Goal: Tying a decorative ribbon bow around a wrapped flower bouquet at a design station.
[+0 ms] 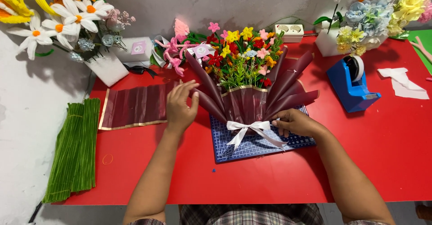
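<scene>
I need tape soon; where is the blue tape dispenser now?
The blue plastic tape dispenser stands on the red table, right of the maroon-wrapped bouquet, beside white paper scraps.

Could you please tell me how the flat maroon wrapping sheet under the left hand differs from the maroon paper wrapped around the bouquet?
The flat maroon sheet lies spread on the red table; the bouquet wrapping is folded into upright pointed cones. The sheet holds nothing, while the wrapping encloses flowers and is tied with a white ribbon bow. The left hand rests at the sheet's edge; the right hand steadies the wrapping's base. Both are maroon with gold edging.
</scene>
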